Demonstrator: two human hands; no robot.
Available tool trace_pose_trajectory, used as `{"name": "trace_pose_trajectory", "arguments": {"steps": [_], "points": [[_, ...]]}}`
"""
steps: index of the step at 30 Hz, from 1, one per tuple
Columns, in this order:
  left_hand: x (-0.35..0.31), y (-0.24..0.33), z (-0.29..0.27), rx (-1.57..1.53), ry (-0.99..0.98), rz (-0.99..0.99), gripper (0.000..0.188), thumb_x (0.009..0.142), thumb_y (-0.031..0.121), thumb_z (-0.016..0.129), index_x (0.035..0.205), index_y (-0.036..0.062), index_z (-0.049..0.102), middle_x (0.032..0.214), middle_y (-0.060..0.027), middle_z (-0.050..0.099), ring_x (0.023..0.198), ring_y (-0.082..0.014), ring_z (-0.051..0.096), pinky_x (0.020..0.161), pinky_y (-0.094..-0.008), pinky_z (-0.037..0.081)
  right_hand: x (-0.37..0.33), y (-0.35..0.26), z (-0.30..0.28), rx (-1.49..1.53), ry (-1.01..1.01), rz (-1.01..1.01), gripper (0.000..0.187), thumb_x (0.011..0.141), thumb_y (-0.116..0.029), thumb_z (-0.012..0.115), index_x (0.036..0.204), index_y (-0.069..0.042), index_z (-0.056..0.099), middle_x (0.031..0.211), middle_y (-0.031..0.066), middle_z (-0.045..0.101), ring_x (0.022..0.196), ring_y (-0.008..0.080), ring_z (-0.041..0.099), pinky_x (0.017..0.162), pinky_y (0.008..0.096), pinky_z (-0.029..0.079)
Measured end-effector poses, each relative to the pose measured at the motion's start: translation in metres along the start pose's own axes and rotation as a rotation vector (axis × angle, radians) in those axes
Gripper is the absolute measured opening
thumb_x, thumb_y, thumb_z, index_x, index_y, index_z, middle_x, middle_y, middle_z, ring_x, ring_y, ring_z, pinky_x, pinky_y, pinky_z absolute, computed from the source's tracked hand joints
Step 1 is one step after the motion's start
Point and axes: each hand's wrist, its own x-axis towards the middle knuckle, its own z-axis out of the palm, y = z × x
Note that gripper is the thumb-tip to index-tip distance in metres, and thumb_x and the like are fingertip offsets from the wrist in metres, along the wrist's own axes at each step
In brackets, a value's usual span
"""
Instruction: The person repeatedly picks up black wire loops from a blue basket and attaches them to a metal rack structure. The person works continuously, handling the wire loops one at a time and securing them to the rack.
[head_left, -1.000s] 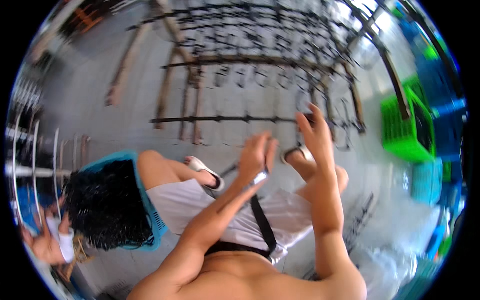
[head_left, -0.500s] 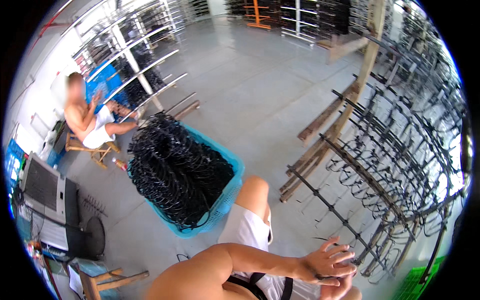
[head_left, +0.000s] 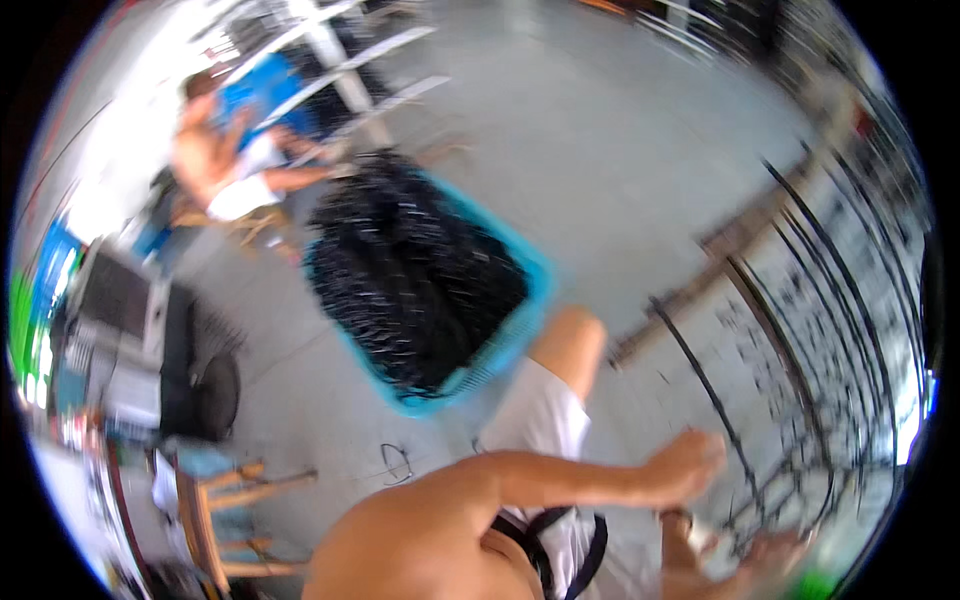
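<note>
My left arm reaches across to the right, and my left hand is beside a black bar of the rack; motion smears its fingers. Lower and farther right, my right hand stretches toward the rack's lower part, also blurred. A dark band circles a wrist near it. The rack carries rows of black bars with small dark pieces hanging from them. Whether either hand touches or holds any of these is not visible. Left of my knee stands a blue plastic basket heaped with black, thin, curved strands.
A co-worker sits on a low wooden stool at the far left, by racks with pale bars. A grey boxy appliance and a round dark fan stand at left. A wooden stool is near lower left.
My view has swung and blurred, so the basket and co-worker sit higher and farther right. My hands, together before, have parted; the right one extends toward the rack.
</note>
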Motion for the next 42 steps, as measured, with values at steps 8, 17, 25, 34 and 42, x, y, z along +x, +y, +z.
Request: {"name": "trace_pose_trajectory", "arguments": {"steps": [8,17,25,34,42], "points": [[0.015,-0.026,-0.014,0.168,-0.119,-0.178,0.025,0.081,0.006,0.061,0.105,0.0014,0.057,0.102,-0.0138,0.057,0.093,-0.0321,0.056,0.079,-0.0397,0.047,0.067,0.041,0.104,0.346,0.012,-0.066,0.027,0.089,-0.017,0.06,0.115,-0.011,0.052,0.082,0.0013,0.055,0.065,0.0166,0.054,0.062,0.0343,0.049],[0.006,-0.036,-0.024,0.173,-0.076,-0.235,0.017,0.087,0.001,0.056,0.104,0.0011,0.061,0.106,-0.0128,0.061,0.079,-0.0267,0.064,0.067,-0.0319,0.052,0.063,0.081,0.101,0.269,0.058,0.107,0.012,0.095,-0.015,0.051,0.1,-0.004,0.053,0.082,0.0111,0.061,0.065,0.0195,0.061,0.056,0.0332,0.054],[0.012,-0.027,-0.025,0.209,-0.137,-0.372,0.019,0.089,0.008,0.056,0.105,-0.0004,0.062,0.09,-0.015,0.065,0.076,-0.0296,0.064,0.066,-0.0355,0.052,0.073,0.079,0.095,-0.026,0.143,0.238,0.016,0.092,-0.015,0.057,0.1,-0.004,0.051,0.084,0.0104,0.061,0.069,0.0184,0.06,0.062,0.0321,0.052],[0.007,-0.036,-0.024,0.318,-0.12,-0.248,0.016,0.083,0.008,0.063,0.098,0.0019,0.066,0.08,-0.0124,0.067,0.071,-0.0289,0.064,0.063,-0.0366,0.051,0.072,0.103,0.057,-0.024,0.25,0.272,0.019,0.092,-0.017,0.059,0.101,-0.003,0.05,0.087,0.0104,0.061,0.071,0.0184,0.061,0.065,0.0318,0.052],[0.009,-0.043,-0.025,0.432,-0.164,-0.124,0.017,0.084,0.008,0.062,0.099,0.0024,0.065,0.081,-0.0119,0.067,0.073,-0.0287,0.063,0.064,-0.0373,0.05,0.067,0.1,0.059,-0.035,0.208,0.23,0.017,0.091,-0.015,0.059,0.099,-0.003,0.051,0.084,0.0101,0.062,0.069,0.0174,0.061,0.065,0.0303,0.052]]}}
